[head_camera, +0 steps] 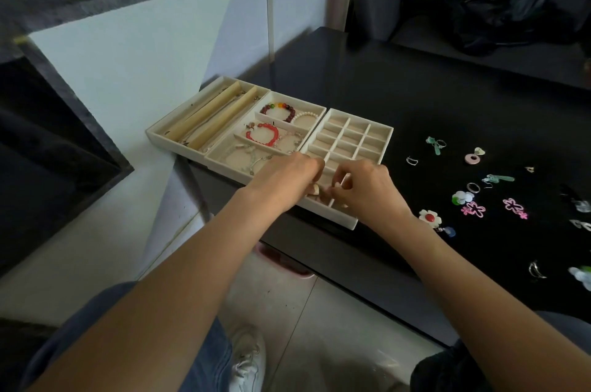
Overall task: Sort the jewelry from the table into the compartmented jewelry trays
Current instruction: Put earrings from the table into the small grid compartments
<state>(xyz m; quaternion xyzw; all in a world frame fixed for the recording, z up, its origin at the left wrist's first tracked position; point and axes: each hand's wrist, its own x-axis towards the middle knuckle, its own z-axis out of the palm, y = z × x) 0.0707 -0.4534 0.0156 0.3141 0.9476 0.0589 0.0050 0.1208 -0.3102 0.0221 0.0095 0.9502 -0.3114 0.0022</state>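
Cream grid tray (377, 136) sits under both hands: left hand (284, 177) and right hand (367, 187) curl their fingers (335, 175) over its near compartments, pinching a small pale piece (316, 189). Loose jewelry (473, 199) lies at three o'clock on the black surface (447, 97).

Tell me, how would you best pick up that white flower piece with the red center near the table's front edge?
Pinch the white flower piece across its petal edges from above. It lies flat on the black table, so a grip must close on the rim. The right hand is nearest.
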